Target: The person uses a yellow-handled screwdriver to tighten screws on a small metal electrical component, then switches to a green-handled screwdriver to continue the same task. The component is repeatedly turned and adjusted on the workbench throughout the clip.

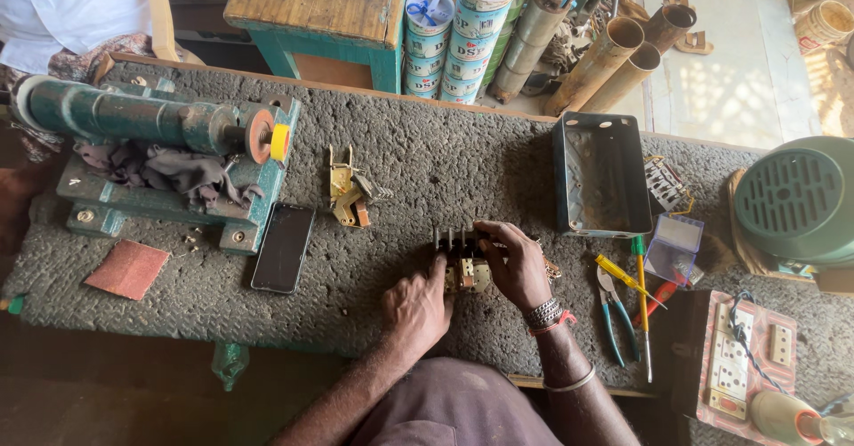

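Both hands are resting on the worktop (427,170) near its front edge, the left hand (418,308) just left of a switch block (464,257) and the right hand (513,264) lying over its right side. A phone (283,247) is lying to the left, in front of a bench machine (160,157). A metal box (601,173) is sitting behind and to the right. Pliers (612,308) and screwdrivers (639,295) are lying right of the right hand.

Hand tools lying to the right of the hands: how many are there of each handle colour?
Blue-handled metal pliers: 1
Yellow-handled screwdriver: 1
Green-topped slim screwdriver: 1
Red-handled tool: 1
Total: 4
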